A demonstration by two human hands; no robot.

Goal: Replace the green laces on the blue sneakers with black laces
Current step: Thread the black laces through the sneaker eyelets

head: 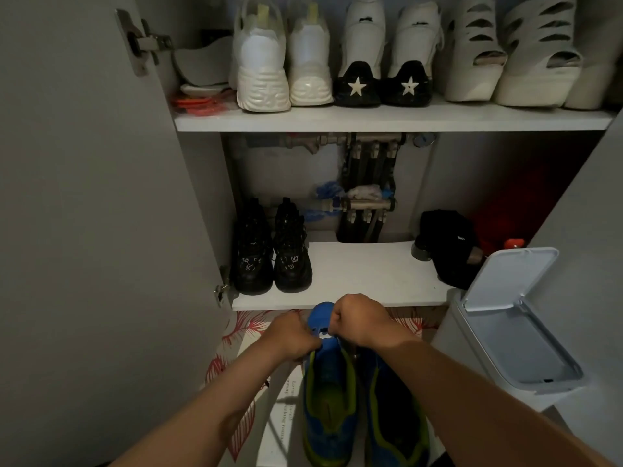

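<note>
A white star marks each black heel patch (pixel 356 85) far above the blue sneaker (pixel 328 392). The mat lettering (pixel 292 399) just left of the sneaker is unreadable.

2 black boots (pixel 273 251) on lower shelf (pixel 364 274), open-lidded bin (pixel 450 332) beside

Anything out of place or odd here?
Nothing spilled or damaged. The white bin at right stands with its lid flipped open, and a black cap lies slumped over something on the lower shelf.

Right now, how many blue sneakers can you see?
2. The left sneaker stands at lower centre; the right sneaker sits right beside it, in shadow. No others seem hidden.
</note>
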